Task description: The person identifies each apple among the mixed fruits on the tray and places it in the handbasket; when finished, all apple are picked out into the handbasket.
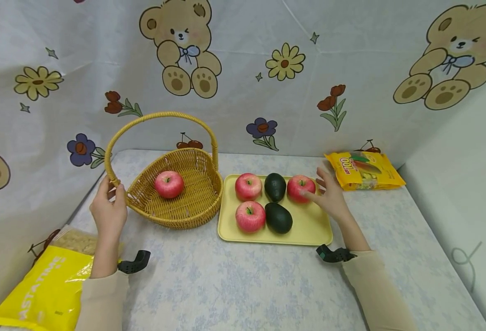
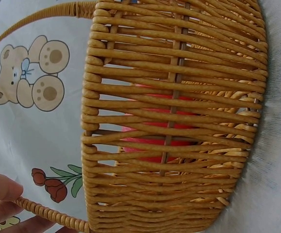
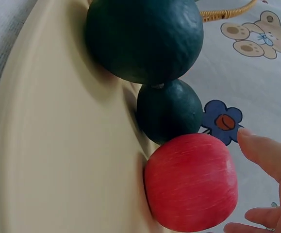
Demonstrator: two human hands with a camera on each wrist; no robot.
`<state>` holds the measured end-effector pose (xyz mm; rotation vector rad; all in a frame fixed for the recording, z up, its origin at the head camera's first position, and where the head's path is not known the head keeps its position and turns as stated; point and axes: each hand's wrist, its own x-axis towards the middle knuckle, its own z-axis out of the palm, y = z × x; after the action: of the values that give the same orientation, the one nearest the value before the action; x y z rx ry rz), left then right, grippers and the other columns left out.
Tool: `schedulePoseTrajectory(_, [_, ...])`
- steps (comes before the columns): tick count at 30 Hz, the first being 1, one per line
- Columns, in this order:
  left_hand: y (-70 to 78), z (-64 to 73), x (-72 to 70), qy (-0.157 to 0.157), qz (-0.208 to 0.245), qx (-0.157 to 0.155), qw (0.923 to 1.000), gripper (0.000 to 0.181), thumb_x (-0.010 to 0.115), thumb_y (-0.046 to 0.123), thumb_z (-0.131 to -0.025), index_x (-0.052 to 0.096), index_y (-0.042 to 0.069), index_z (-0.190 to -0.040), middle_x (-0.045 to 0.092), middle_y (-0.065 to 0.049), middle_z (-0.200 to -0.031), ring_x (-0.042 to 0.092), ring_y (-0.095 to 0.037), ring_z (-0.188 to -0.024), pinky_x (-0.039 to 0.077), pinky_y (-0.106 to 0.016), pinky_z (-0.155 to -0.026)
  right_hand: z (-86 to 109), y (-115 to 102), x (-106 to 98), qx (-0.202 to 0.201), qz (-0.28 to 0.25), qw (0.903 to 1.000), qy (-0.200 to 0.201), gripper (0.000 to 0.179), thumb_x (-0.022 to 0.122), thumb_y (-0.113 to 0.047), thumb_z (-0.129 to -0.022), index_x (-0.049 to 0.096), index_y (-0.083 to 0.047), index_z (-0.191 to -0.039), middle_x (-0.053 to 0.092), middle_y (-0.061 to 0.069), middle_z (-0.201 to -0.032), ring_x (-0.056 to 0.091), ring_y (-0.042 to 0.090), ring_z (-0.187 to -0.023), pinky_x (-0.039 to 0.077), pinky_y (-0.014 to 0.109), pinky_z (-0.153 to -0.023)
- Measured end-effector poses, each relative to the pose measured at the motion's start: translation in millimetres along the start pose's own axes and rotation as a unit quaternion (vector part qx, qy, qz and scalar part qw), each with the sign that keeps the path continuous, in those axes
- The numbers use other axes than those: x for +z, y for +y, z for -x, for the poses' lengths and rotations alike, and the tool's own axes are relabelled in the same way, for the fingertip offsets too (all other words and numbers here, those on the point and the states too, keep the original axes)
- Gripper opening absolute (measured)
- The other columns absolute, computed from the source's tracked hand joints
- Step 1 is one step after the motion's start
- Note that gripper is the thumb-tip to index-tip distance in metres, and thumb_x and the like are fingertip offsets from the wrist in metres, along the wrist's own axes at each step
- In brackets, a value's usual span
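Observation:
My left hand grips the lower left end of the handle of a wicker basket. One red apple lies inside; in the left wrist view it shows only through gaps in the weave. A pale yellow tray stands right of the basket. On it are two apples at the left, two dark green avocados in the middle, and another apple at the back right. Around that last apple my right hand hovers with fingers spread; the right wrist view shows the thumb apart from it.
A yellow snack bag with a mango picture lies behind the right hand. At the front left, a yellow pasta bag lies beside the left forearm. A printed cloth with bears and flowers hangs behind the table.

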<state>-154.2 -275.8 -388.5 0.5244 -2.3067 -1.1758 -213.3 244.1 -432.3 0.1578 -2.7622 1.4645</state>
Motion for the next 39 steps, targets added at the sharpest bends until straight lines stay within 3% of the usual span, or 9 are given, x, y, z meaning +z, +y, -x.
schedulePoseTrajectory(20, [0.9,-0.2,1.2,-0.001,0.003,-0.006,1.0,0.042,0.043,0.025,-0.103,0.048,0.015,-0.144,0.057,-0.014,-0.138,0.057,-0.032,-0.122,0.049,-0.053,-0.099,-2.6,4.7,11.5,0.045,0.035,0.998,-0.027,0.097,0.074,-0.038,-0.086,0.017,-0.003,-0.155,0.029,0.024,-0.156,0.04,0.044,-0.134,0.041,0.054,-0.108])
schedulePoseTrajectory(39, [-0.6,0.1,0.2,0.0,0.007,-0.001,1.0,0.042,0.044,0.025,-0.103,0.049,0.015,-0.143,0.058,-0.015,-0.137,0.058,-0.033,-0.122,0.049,-0.054,-0.099,-3.0,10.2,18.3,0.057,0.037,0.9973,-0.026,0.089,0.074,-0.033,-0.087,0.023,-0.002,-0.153,0.036,0.026,-0.15,0.047,0.043,-0.126,0.045,0.054,-0.106])
